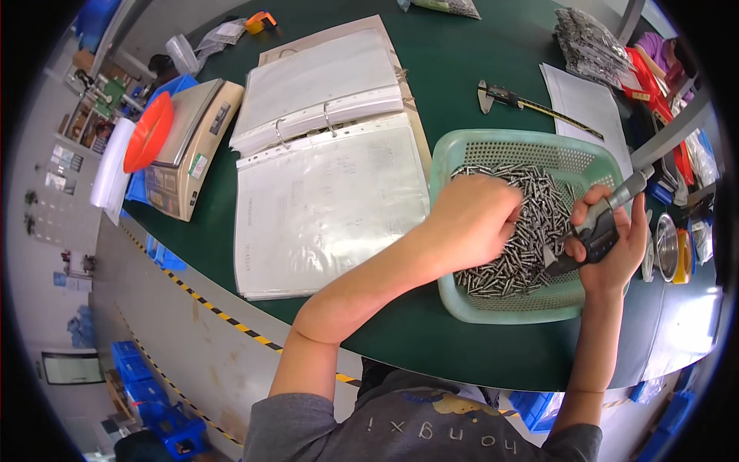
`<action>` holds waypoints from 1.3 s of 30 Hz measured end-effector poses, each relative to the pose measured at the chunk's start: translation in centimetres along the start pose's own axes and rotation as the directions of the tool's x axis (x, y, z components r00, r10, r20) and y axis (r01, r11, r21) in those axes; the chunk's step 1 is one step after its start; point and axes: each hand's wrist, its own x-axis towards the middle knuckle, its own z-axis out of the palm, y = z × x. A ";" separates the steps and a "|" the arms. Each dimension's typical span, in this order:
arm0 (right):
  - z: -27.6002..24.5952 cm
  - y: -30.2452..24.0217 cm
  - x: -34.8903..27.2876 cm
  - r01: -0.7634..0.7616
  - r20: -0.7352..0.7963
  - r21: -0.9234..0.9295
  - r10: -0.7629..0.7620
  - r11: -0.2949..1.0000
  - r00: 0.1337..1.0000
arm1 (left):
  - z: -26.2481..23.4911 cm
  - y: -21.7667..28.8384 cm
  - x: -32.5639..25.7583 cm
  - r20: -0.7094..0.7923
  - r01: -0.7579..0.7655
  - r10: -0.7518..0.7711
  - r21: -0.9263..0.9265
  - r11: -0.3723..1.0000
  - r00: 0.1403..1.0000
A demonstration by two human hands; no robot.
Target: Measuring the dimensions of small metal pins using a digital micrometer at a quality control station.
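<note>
A pale green plastic basket (512,312) stands on the table in front of me, holding a heap of small metal pins (531,231). Over the left part of the heap is my left hand (473,219), its fingers curled closed. Whatever they may hold is hidden from view. My right hand (620,246), at the basket's right side, grips a micrometer (599,237) with a dark body and a grey barrel. The tool slants, its barrel up to the right and its frame low over the pins.
Left of the basket lies an open ring binder (331,208) with sleeved pages. Farther left is a weighing scale (185,154) bearing an orange-red tray (150,132). Behind the basket, a digital caliper (531,104) partly overlaps paper sheets (593,100). Bagged parts (589,46) and a metal bowl (667,246) are at right.
</note>
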 end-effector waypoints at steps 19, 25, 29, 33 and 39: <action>-0.6 -0.5 0.0 -0.028 0.041 0.028 0.027 0.999 0.999 | 0.7 1.6 0.8 0.338 0.343 -0.123 -0.939 0.021 0.933; -0.6 0.0 0.2 -0.068 0.022 0.020 0.068 0.997 0.997 | 1.0 1.6 0.5 0.293 0.303 -0.135 -0.951 0.063 0.947; -0.6 -0.2 0.1 -0.058 0.012 -0.058 0.059 0.997 0.998 | 1.0 1.6 0.4 0.269 0.291 -0.152 -0.947 0.140 0.951; -0.7 0.2 0.4 -0.067 0.012 -0.124 0.069 0.990 0.998 | 1.2 1.3 0.2 0.256 0.284 -0.168 -0.944 0.168 0.952; -0.4 -0.2 0.5 -0.090 0.000 -0.050 0.090 0.995 0.996 | 1.3 1.4 0.2 0.225 0.249 -0.164 -0.957 0.146 0.961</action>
